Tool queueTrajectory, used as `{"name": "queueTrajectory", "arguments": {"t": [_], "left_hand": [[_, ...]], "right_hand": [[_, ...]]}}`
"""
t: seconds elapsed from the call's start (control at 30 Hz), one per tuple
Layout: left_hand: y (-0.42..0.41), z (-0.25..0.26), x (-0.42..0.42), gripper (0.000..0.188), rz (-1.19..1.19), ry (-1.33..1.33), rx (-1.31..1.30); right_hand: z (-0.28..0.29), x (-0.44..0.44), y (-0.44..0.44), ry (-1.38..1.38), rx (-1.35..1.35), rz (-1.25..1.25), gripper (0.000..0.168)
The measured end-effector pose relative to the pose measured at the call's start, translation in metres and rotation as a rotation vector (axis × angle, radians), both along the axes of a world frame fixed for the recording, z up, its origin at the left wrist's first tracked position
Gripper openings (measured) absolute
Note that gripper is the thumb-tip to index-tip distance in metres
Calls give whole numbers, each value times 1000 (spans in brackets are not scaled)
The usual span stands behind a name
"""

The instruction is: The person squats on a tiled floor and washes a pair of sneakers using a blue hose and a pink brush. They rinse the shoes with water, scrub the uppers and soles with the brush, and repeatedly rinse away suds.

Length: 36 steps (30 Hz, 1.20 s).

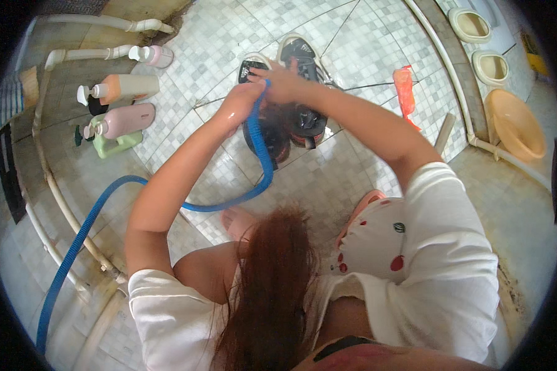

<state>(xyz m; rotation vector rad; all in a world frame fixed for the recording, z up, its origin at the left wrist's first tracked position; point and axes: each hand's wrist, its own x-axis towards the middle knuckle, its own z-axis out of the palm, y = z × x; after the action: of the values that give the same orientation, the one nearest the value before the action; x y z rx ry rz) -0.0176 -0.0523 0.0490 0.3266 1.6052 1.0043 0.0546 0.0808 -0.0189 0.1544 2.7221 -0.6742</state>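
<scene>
My left hand (242, 103) is closed around the end of a ribbed blue hose (262, 150), which loops down and away to the left. Just right of the hose's mouth, my right hand (283, 82) reaches over a pair of wet dark sneakers with pale toe rims. Its fingers are spread and seem to rest across the left sneaker (267, 137) and the inner edge of the right sneaker (301, 52). Both shoes stand on the wet tiled floor (352, 109), toes pointing away from me. My hands and the hose hide their middles.
A pink-and-white pump bottle (160, 56), an orange-and-cream bottle (134, 87), a pink bottle (132, 119) and a green jug (123, 144) line the left. Rightward are a crumpled orange-red plastic piece (404, 92), a white pipe (450, 76) and an orange basin (515, 123). Pink slippers (239, 222) flank me.
</scene>
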Motion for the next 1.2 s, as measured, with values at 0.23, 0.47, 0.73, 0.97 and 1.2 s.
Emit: {"name": "queueTrajectory", "arguments": {"t": [0.23,0.47,0.73,0.97,1.2], "left_hand": [[-4,13,7,38,-38,-81,32],[-5,3,10,39,49,-33,-48],[-4,-33,-18,36,181,3,-59],[-19,3,-9,37,82,-55,-108],[-48,37,1,40,119,-59,-128]], "right_hand": [[30,43,22,31,109,-301,60],[7,32,-2,12,162,-147,50],[17,-34,-3,-482,174,-77,49],[26,33,11,10,118,1,60],[81,114,-68,-148,282,52,81]]}}
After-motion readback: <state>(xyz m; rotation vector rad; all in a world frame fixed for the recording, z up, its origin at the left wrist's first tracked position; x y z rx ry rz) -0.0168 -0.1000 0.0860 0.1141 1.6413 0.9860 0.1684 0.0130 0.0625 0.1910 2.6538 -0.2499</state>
